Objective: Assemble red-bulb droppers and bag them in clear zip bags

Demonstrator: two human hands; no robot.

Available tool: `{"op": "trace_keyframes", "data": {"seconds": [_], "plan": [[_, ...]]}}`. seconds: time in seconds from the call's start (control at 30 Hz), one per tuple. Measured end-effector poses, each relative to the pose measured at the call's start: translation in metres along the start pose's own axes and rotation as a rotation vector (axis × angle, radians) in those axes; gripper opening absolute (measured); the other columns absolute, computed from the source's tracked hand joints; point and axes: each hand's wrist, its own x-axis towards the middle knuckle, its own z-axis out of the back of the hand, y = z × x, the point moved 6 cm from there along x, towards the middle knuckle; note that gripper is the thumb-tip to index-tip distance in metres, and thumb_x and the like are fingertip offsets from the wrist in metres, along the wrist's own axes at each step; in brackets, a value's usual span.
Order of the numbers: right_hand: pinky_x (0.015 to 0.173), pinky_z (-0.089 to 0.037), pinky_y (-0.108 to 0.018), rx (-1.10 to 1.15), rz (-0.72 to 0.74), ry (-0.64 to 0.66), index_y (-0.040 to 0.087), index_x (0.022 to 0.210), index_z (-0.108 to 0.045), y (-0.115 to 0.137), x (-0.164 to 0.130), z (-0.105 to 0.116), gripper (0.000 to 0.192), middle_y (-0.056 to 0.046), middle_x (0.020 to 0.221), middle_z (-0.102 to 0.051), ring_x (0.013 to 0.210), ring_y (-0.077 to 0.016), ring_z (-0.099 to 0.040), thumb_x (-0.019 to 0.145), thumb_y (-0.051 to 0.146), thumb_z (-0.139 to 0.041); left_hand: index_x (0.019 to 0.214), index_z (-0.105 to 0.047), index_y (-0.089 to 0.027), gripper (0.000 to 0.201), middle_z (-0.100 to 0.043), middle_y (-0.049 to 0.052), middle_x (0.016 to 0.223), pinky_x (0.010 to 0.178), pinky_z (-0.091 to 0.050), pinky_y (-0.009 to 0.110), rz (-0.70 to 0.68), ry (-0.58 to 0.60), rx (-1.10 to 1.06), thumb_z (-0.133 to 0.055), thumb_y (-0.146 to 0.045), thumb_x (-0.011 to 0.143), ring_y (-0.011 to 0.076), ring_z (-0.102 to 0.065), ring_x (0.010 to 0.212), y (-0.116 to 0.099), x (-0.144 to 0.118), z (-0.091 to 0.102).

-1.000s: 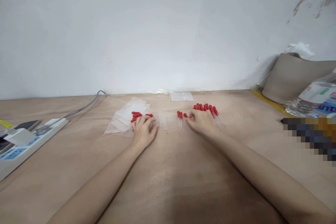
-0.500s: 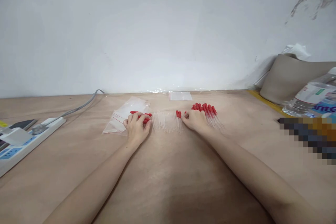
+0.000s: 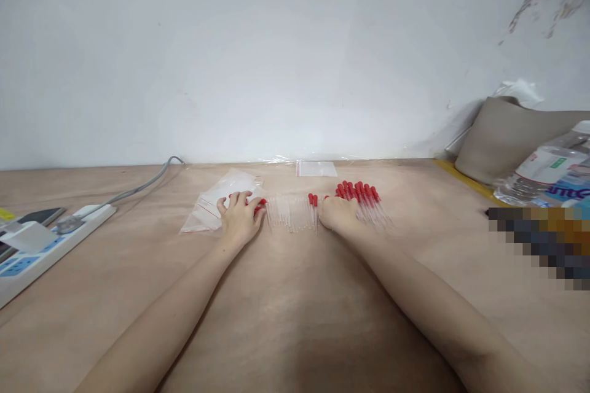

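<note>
A: In the head view, what lay on the wooden table?

B: A row of clear glass tubes lay side by side, far from the person and near the wall. I take that row as the landmark. Two assembled droppers with red bulbs lay at its right end.

A: Where were the hands?

B: The left hand rested palm down at the row's left end, fingers curled loosely over a few red rubber bulbs. I could not tell whether it actually pinched one. It overlapped the edge of some clear zip bags lying left of the row.

A: And the other?

B: The right hand sat at the row's right end, fingers bent under and hidden, so whether they were closed on anything I could not tell. Just right of it lay a heap of finished droppers, red bulbs pointing toward the wall.

A: Anything else?

B: Behind the row, against the wall, lay another small zip bag. Far left of the row was a white power strip with a grey cable. Far right of it were a plastic water bottle and a folded grey sheet.
</note>
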Motion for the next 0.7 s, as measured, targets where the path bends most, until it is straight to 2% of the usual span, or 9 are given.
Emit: {"op": "trace_keyframes", "data": {"seconds": [0.1, 0.2, 0.3, 0.43, 0.53, 0.7], "plan": [[0.073, -0.029, -0.042, 0.034, -0.081, -0.087, 0.014, 0.084, -0.061, -0.011, -0.006, 0.005, 0.033, -0.016, 0.080, -0.064, 0.071, -0.0258, -0.059, 0.086, 0.030, -0.031, 0.111, -0.053, -0.023, 0.030, -0.058, 0.010, 0.111, 0.096, -0.006, 0.058, -0.100, 0.019, -0.039, -0.040, -0.022, 0.084, 0.0280, -0.045, 0.108, -0.004, 0.003, -0.004], [0.075, -0.026, -0.040, 0.037, -0.036, -0.217, 0.010, 0.091, -0.056, -0.020, -0.017, 0.010, 0.034, -0.014, 0.068, -0.063, 0.063, -0.0235, -0.057, 0.087, 0.029, -0.028, 0.119, -0.047, -0.019, 0.037, -0.062, 0.012, 0.104, 0.096, 0.000, 0.060, -0.169, 0.039, -0.040, -0.037, -0.018, 0.084, 0.0287, -0.046, 0.109, -0.006, 0.004, -0.009], [0.078, -0.024, -0.037, 0.079, 0.099, -0.358, 0.010, 0.095, -0.052, -0.028, -0.033, 0.010, 0.031, -0.010, 0.067, -0.063, 0.062, -0.0207, -0.056, 0.088, 0.027, -0.026, 0.113, -0.053, -0.019, 0.036, -0.066, 0.010, 0.090, 0.097, -0.002, 0.060, -0.169, 0.058, -0.003, -0.038, -0.014, 0.081, 0.0269, -0.053, 0.098, -0.006, 0.004, -0.012], [0.082, -0.021, -0.034, 0.202, 0.245, -0.490, 0.013, 0.101, -0.053, -0.040, -0.049, 0.002, 0.027, -0.008, 0.079, -0.066, 0.073, -0.0184, -0.057, 0.086, 0.025, -0.033, 0.088, -0.064, -0.023, 0.027, -0.066, 0.006, 0.080, 0.098, -0.006, 0.058, -0.159, 0.055, 0.017, -0.039, -0.013, 0.080, 0.0237, -0.057, 0.084, -0.007, 0.003, -0.012], [0.081, -0.022, -0.033, 0.280, 0.256, -0.523, 0.014, 0.103, -0.054, -0.045, -0.053, -0.002, 0.028, -0.009, 0.084, -0.067, 0.075, -0.0175, -0.058, 0.085, 0.024, -0.036, 0.080, -0.064, -0.023, 0.026, -0.066, 0.005, 0.080, 0.097, -0.008, 0.058, -0.159, 0.044, 0.010, -0.040, -0.014, 0.080, 0.0232, -0.057, 0.082, -0.008, 0.003, -0.011], [0.083, -0.021, -0.033, 0.333, 0.279, -0.514, 0.015, 0.101, -0.055, -0.042, -0.053, -0.004, 0.027, -0.008, 0.085, -0.067, 0.075, -0.0168, -0.058, 0.086, 0.025, -0.036, 0.083, -0.061, -0.021, 0.021, -0.066, 0.006, 0.083, 0.097, -0.008, 0.057, -0.149, 0.052, -0.001, -0.041, -0.018, 0.080, 0.0233, -0.058, 0.081, -0.006, 0.000, -0.010]]}}
